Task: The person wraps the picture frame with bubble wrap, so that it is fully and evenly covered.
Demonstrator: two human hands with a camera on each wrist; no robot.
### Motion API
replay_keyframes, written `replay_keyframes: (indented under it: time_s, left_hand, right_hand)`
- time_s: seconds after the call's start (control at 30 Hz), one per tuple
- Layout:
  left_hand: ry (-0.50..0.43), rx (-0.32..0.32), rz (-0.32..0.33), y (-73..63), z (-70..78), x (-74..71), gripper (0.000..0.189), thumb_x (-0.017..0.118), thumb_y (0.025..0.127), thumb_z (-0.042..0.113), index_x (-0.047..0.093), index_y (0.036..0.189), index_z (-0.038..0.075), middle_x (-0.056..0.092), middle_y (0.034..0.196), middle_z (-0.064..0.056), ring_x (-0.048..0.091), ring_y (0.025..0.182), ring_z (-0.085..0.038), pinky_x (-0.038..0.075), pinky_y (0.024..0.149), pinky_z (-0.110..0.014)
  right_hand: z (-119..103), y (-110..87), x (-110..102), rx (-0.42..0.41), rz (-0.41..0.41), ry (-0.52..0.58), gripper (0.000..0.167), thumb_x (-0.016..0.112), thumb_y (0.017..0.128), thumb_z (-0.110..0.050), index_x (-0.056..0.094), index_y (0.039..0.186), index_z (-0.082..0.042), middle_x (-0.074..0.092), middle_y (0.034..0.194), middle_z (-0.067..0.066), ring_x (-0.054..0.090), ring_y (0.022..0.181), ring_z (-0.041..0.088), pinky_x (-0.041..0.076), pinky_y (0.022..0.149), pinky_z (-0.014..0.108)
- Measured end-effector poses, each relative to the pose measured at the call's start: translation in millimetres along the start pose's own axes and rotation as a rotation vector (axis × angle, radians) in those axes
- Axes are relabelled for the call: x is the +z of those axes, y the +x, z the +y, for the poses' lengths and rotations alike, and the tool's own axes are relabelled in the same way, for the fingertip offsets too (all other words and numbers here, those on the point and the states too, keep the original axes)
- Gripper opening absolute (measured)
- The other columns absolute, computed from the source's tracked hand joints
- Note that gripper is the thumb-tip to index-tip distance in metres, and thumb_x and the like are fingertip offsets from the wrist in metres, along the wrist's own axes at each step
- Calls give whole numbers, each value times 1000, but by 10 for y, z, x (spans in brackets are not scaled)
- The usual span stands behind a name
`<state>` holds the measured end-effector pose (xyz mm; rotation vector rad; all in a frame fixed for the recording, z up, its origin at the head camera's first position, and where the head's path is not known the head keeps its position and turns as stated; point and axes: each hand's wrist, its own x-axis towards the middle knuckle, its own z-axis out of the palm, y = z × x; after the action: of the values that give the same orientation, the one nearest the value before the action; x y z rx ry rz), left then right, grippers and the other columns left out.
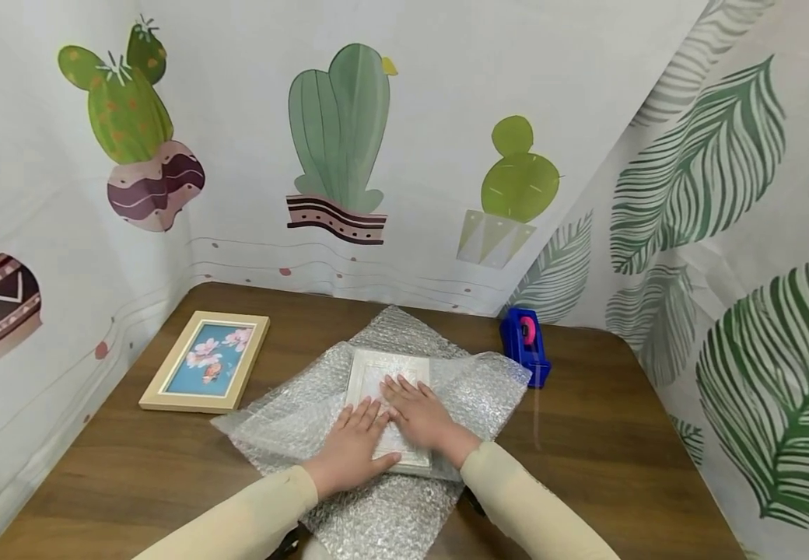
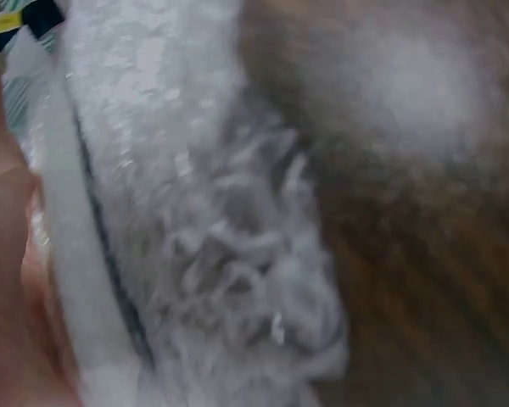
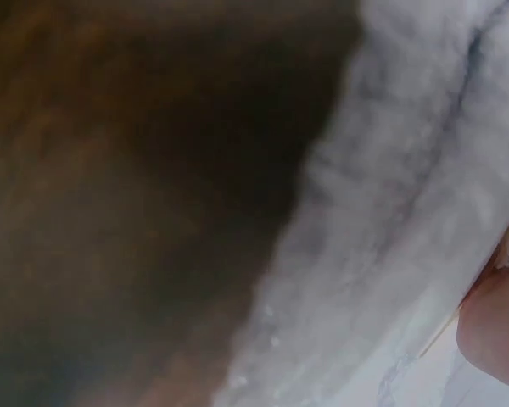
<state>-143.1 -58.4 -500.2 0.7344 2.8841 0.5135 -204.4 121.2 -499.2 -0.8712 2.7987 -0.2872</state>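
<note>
White frame (image 1: 371,377): lies on the desk (image 1: 628,443) at the middle, seen through clear sheeting, with more sheeting under it.
Bubble wrap (image 1: 390,517): spread beneath and folded partly over the white frame, its corners reaching out past it to the left, right, back and front.
Left hand (image 1: 351,457): rests on the covered frame, fingers extended, grasping nothing.
Right hand (image 1: 424,420): lies flat just beside the left one, its fingers straight and released.
Blue tape dispenser (image 1: 527,362): behind and right of the wrap's right corner, holding a roll with a pink core (image 1: 528,330).
Pale wooden frame (image 1: 155,393): at the left, around a blue blossom picture (image 1: 207,362).
Backdrop (image 1: 429,132): printed with potted cacti and leaves.
</note>
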Motion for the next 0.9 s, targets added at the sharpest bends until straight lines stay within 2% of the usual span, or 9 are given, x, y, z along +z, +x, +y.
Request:
replay_keyframes:
  time_s: [0.1, 0.23, 0.3, 0.33, 0.4, 0.5, 0.6, 0.77, 0.9]
  left_hand:
    - [-14, 53, 90, -39, -53, -14, 77, 69, 93, 47, 50, 147, -5, 47, 155, -27, 41, 148, -44, 34, 123, -57]
    - [92, 145, 216, -44, -90, -26, 87, 78, 85, 49, 48, 146, -6, 53, 148, -27, 50, 140, -43, 43, 118, -51]
    - [147, 185, 229, -6, -104, -42, 95, 79, 83, 53, 45, 149, -6, 50, 151, -27, 49, 141, -41, 44, 118, -49]
    - [163, 195, 214, 17, -110, -57, 99, 78, 82, 55, 42, 151, -6, 48, 154, -26, 48, 143, -41, 44, 118, -48]
    - [165, 186, 142, 66, -124, -81, 103, 77, 82, 58, 39, 153, -6, 42, 161, -23, 43, 148, -40, 42, 120, -49]
    - [168, 120, -1, 101, -118, -112, 102, 71, 85, 63, 38, 155, -4, 37, 165, -19, 39, 152, -37, 39, 122, -49]
    - [171, 70, -81, 100, -74, -128, 98, 65, 89, 66, 42, 153, -4, 39, 163, -20, 38, 153, -36, 37, 124, -51]
    - [125, 31, -77, 62, -19, -83, 96, 61, 92, 65, 40, 153, -5, 36, 164, -23, 33, 155, -37, 31, 127, -52]
    - [110, 33, -63, 35, -35, -67, 94, 59, 94, 64, 37, 155, -5, 32, 166, -23, 31, 156, -38, 28, 128, -52]
  right_hand:
    - [-3, 8, 8, -3, -24, -30, 52, 37, 111, -28, 35, 160, -12, 31, 169, 5, 29, 158, 28, 23, 130, 54]
    - [-8, 2, 18, -1, -37, -70, 54, 35, 111, -32, 30, 162, -13, 27, 171, 3, 26, 160, 27, 22, 130, 53]
    - [-7, -9, 17, 4, -30, -75, 54, 34, 111, -32, 31, 162, -12, 27, 171, 4, 26, 159, 27, 22, 130, 53]
    - [-6, -14, 18, 4, -25, -78, 54, 34, 111, -32, 32, 161, -11, 28, 170, 4, 27, 159, 28, 23, 129, 54]
    - [-8, -23, 18, 5, -23, -86, 54, 34, 111, -33, 34, 161, -10, 28, 170, 5, 28, 159, 28, 24, 129, 54]
    - [-6, -28, 29, 5, -37, -102, 54, 35, 111, -32, 32, 161, -10, 27, 171, 4, 27, 159, 27, 23, 129, 53]
    - [-7, -21, 40, 7, -46, -120, 54, 37, 111, -30, 33, 161, -12, 29, 171, 3, 27, 159, 25, 24, 129, 51]
    - [-4, -8, 37, 14, -46, -112, 54, 37, 111, -30, 32, 162, -12, 29, 171, 3, 27, 159, 24, 24, 130, 49]
    - [-5, -2, 14, 10, -39, -93, 54, 35, 111, -30, 30, 162, -11, 26, 171, 4, 25, 160, 25, 22, 131, 50]
